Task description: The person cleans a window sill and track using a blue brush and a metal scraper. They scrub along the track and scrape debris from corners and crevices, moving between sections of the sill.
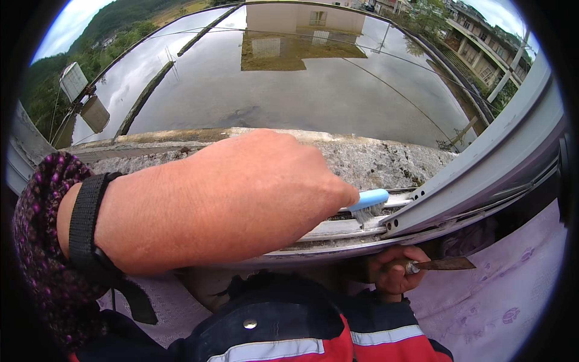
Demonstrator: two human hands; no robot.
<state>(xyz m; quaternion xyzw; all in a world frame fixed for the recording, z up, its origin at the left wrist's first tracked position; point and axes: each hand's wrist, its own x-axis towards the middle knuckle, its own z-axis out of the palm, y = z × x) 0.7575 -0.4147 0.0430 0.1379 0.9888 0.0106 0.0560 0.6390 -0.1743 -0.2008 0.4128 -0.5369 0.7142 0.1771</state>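
Note:
Across the window sill reaches my left hand point(267, 181), a black strap around its wrist. It grips a light-blue brush point(372, 198), whose handle is mostly hidden by the hand. The brush's grey bristles press down at the white sliding-window track point(344, 228), close to the foot of the window frame point(457, 174). Dark dirt lies in the track's grooves. Below the sill, near my body, my right hand point(400, 273) is closed around the handle of a scraper-like tool. That tool's rusty flat blade point(448, 263) points to the right.
Outside the track runs a rough concrete ledge point(384, 163). Beyond it is a flat roof covered with standing water point(289, 99), with wires crossing above. A lilac patterned curtain point(502, 294) hangs at the lower right. Boxes on a pole point(83, 97) stand outside at left.

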